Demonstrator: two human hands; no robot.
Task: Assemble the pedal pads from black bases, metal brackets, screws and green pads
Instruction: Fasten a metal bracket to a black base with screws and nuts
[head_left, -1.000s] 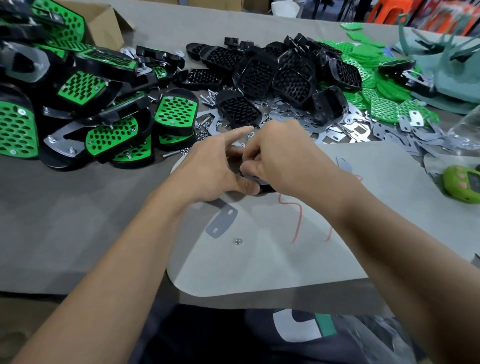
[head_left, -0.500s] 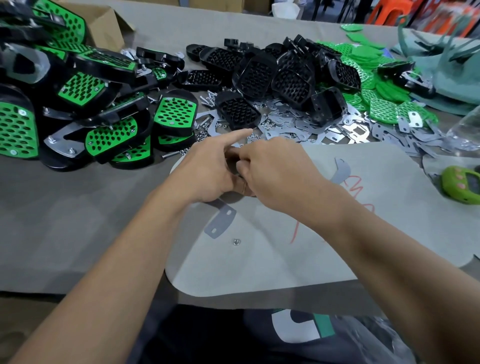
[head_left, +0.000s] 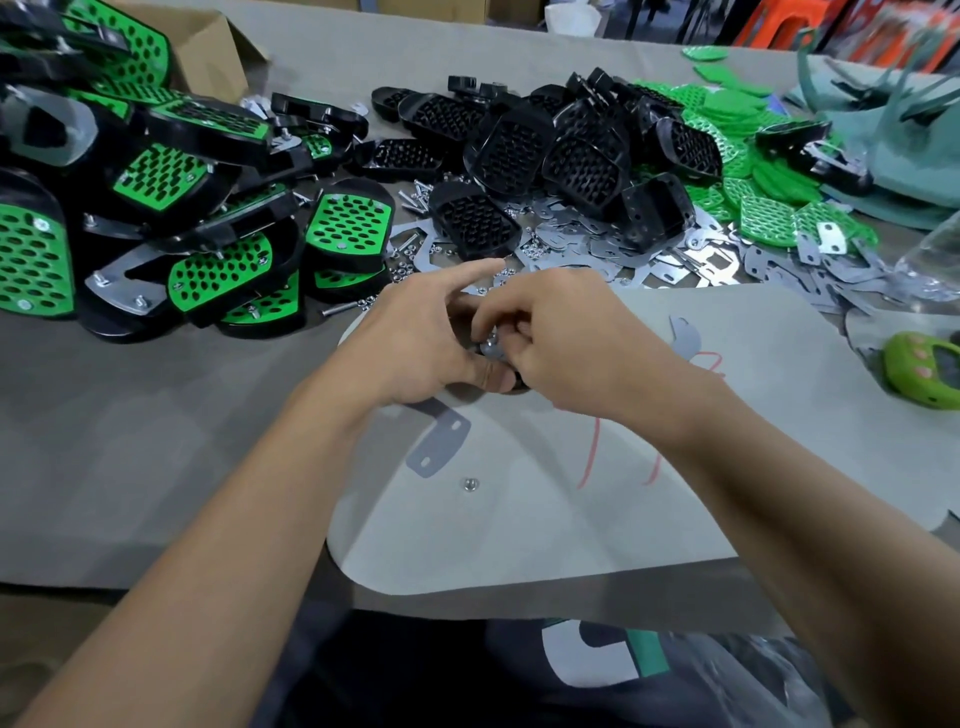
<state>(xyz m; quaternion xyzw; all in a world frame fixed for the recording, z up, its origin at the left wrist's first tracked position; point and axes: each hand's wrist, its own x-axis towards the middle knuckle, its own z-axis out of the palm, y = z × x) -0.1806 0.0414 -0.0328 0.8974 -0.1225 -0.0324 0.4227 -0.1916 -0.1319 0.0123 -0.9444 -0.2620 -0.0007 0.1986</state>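
At the centre of the frame the left hand (head_left: 415, 343) grips the mostly hidden black base (head_left: 517, 386), and its metal bracket (head_left: 436, 441) sticks out below. The right hand (head_left: 563, 345) pinches a small shiny fastener (head_left: 491, 347), which was not visible before, so I think the fastening is now under way.

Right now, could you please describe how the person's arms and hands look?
The left hand and right hand are bare, as are both arms: no sleeves, gloves, watch or rings show. The shirt is dark with a white and green print.
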